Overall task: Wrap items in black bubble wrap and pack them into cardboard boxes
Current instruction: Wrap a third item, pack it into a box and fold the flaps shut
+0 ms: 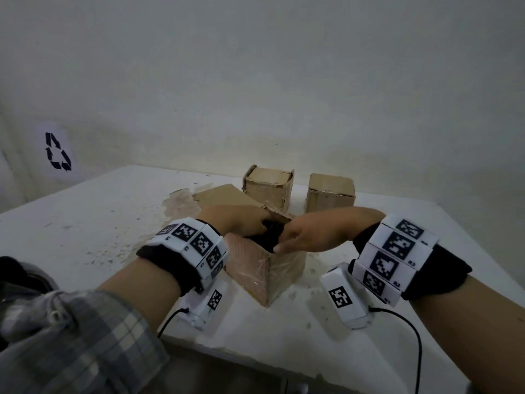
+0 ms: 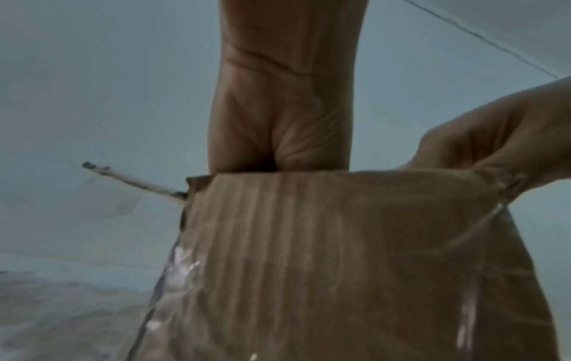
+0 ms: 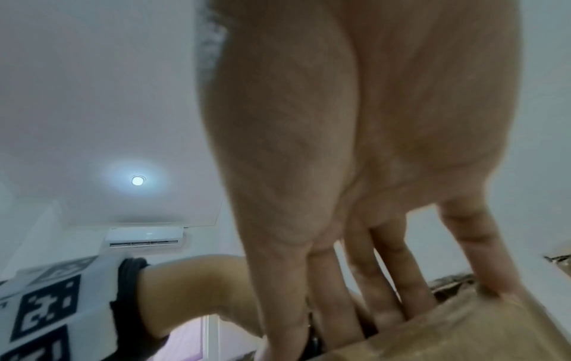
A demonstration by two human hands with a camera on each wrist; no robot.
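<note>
My left hand (image 1: pixel 238 221) reaches down into the open top of the nearest cardboard box (image 1: pixel 264 268), its fingers out of sight inside against the black bubble wrap (image 1: pixel 270 237) that fills the opening. Whether those fingers are curled on the wrap or lying flat on it, I cannot tell; my left wrist view shows only the palm going down behind the box wall. My right hand (image 1: pixel 306 237) comes in from the other side with its fingers (image 3: pixel 398 263) fairly straight, pointing down into the same opening, and the thumb lying along the near rim at the box's corner. It holds nothing that I can see. The two hands sit close together over the box, nearly meeting above the wrap.

The box stands on the white surface (image 1: pixel 85 223) with one corner turned toward me, clear tape shining on its sides, and a flap (image 1: pixel 224 196) lying open behind it. Two more boxes stand farther back near the wall: the left one (image 1: pixel 268 187) just beyond the flap, the right one (image 1: pixel 331 193) beside it with a gap between them. Both of my wrists carry white bands printed with black square markers.
</note>
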